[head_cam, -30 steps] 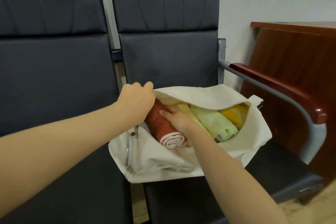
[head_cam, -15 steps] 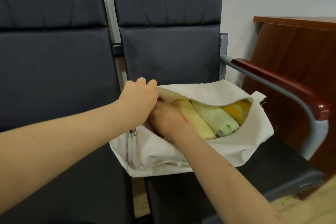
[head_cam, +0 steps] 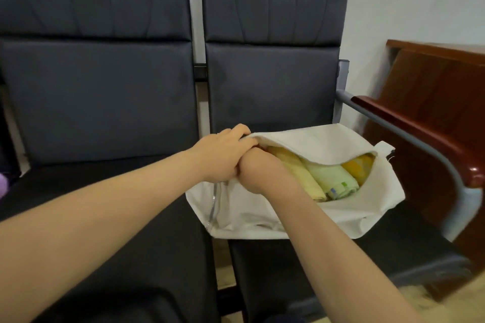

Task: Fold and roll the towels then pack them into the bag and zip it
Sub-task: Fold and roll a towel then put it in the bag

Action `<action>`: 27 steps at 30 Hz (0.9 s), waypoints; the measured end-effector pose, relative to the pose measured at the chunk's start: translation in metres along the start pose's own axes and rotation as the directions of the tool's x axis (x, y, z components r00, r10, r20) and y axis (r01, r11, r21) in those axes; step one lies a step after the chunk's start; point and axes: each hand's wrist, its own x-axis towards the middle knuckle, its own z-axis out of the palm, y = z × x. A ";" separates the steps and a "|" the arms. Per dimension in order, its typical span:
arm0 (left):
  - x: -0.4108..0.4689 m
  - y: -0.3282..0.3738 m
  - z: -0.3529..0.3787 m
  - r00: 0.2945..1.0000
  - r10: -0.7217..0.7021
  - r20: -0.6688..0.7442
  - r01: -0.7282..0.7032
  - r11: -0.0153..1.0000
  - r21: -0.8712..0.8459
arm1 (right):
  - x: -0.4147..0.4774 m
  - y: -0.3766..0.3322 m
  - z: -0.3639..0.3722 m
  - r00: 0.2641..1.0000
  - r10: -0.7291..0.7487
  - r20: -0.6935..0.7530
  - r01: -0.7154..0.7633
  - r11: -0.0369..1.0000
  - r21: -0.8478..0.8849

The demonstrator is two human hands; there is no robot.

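Your one cream bag [head_cam: 288, 217] lies on the seat of the right chair [head_cam: 273, 81], its mouth gaping toward you. Three rolled towels show inside it, side by side: a pale yellow towel [head_cam: 301, 178] on the left, a light green towel [head_cam: 333, 178] in the middle and an orange-yellow towel [head_cam: 358, 168] at the far right end. Your left hand [head_cam: 223, 155] grips the bag's upper flap at its left end, fingers curled over the edge. Your right hand [head_cam: 258, 173] is pushed into that left end just beside the yellow roll; its fingers are hidden, so I cannot tell what they hold. The left chair [head_cam: 99, 99] is the second of two dark chairs, and one wooden armrest [head_cam: 420, 134] runs along the bag's right.
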 end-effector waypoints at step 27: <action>-0.463 -0.245 0.090 0.412 -0.881 0.234 0.903 0.429 0.024 | 0.016 -0.503 0.064 0.724 -0.685 -0.080 0.688 0.707 0.164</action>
